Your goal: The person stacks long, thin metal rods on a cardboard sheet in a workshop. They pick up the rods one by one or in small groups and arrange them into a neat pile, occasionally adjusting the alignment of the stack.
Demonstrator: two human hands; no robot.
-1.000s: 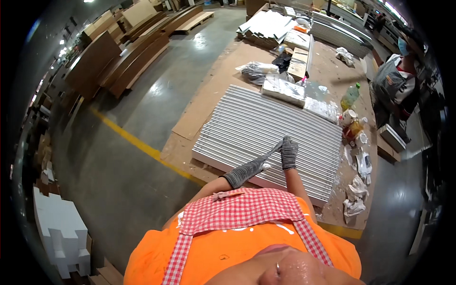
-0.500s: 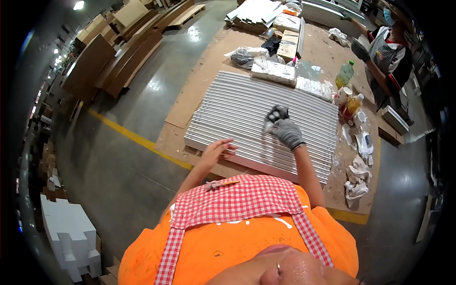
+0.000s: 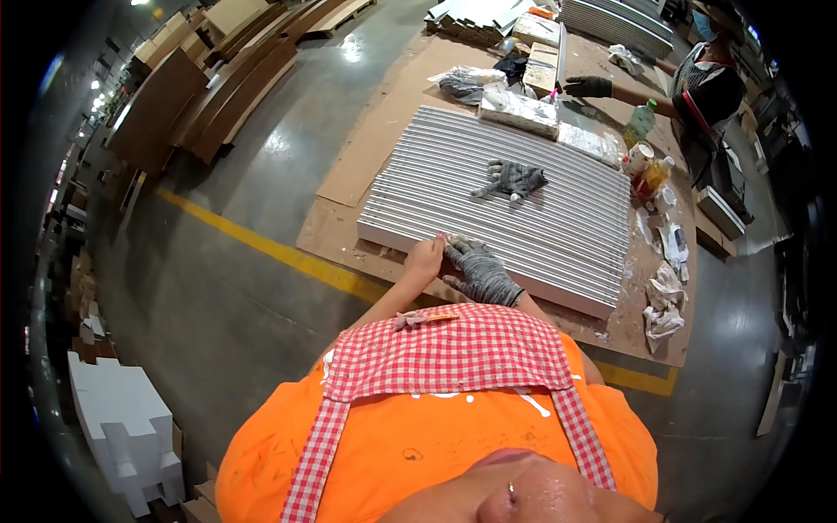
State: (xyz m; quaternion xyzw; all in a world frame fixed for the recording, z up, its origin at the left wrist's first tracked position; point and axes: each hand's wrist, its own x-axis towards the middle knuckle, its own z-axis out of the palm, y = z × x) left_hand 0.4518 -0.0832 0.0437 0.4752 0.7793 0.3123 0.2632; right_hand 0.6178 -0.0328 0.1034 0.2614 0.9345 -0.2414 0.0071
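Note:
My bare left hand [image 3: 425,259] is closed, its fingers pinching at the fingertips of the grey work glove [image 3: 488,277] worn on my right hand [image 3: 475,266]. Both hands meet over the near edge of a wide stack of silvery ribbed strips [image 3: 427,174] lying side by side. The gloved fingers of my right hand are stretched out and hold nothing that I can see. A second grey glove [image 3: 516,180], dark on its fingers, lies loose on the strips beyond my hands.
A cardboard-covered table [image 3: 336,205] carries the strips. Behind them are white blocks [image 3: 519,113] and plastic bags [image 3: 466,84]. Bottles [image 3: 641,122] and crumpled rags [image 3: 664,305] line the right side. A co-worker's gloved hand [image 3: 588,86] reaches over the far right. Brown boards [image 3: 222,96] stand left.
The loose glove now lies on the strips where my right hand was. My right hand has come back toward me and met my left hand. The co-worker's gloved hand has moved left.

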